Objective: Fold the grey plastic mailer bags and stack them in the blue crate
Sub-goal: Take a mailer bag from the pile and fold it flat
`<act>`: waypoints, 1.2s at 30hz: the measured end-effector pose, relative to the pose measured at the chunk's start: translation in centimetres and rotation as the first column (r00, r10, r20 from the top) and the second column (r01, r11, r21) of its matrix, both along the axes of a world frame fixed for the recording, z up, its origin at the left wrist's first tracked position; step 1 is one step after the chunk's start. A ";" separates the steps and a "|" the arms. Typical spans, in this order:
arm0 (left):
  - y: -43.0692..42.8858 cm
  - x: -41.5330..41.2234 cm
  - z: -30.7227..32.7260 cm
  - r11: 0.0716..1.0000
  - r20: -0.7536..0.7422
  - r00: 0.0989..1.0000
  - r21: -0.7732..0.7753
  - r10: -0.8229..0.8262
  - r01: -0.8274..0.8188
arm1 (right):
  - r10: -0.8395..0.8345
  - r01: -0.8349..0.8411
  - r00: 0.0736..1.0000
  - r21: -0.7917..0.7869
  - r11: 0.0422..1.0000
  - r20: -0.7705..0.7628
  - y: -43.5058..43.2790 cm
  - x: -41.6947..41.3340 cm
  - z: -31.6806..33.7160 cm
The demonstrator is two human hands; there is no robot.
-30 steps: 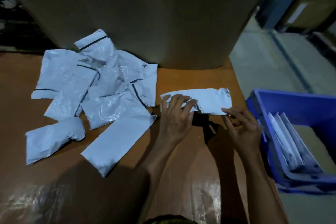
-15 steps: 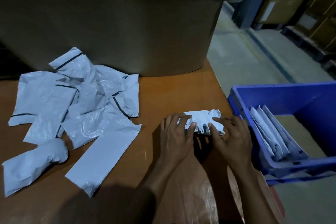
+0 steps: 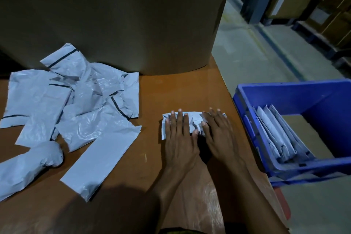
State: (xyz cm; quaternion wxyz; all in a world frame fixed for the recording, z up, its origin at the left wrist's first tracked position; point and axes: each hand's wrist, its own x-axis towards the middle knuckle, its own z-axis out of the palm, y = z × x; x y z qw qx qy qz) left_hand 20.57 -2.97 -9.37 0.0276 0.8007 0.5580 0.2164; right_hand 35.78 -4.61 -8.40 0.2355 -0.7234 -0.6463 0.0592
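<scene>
Left hand (image 3: 179,138), right hand (image 3: 218,135) atop mailer (image 3: 194,119)

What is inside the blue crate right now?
Several folded grey mailer bags lean on edge along the blue crate's table-side wall. Its near wall covers their lower ends, so the exact count is unclear.
</scene>
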 end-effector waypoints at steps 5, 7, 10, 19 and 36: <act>1.4 0.5 1.3 0.995 -0.006 0.995 -0.027 -0.095 0.094 | -0.010 0.010 1.000 0.012 1.000 -0.028 -0.4 -1.3 -0.1; 2.0 0.5 0.8 0.989 -0.007 0.991 -0.068 -0.134 0.134 | 0.012 -0.013 0.999 -0.030 0.999 -0.053 0.1 -1.0 -0.7; 2.9 -0.2 -1.0 0.990 -0.028 0.992 -0.069 -0.127 0.124 | 0.031 -0.039 0.995 -0.082 0.996 -0.090 0.7 -0.3 -1.7; 5.9 -3.2 -2.5 0.984 -0.107 0.979 -0.066 -0.173 0.167 | 0.036 -0.036 0.999 -0.150 0.988 -0.002 1.7 0.5 -3.0; 4.0 -4.0 -3.3 0.982 -0.127 0.974 -0.035 -0.189 0.186 | 0.059 -0.044 0.994 -0.161 0.986 0.088 -0.4 -0.1 -3.0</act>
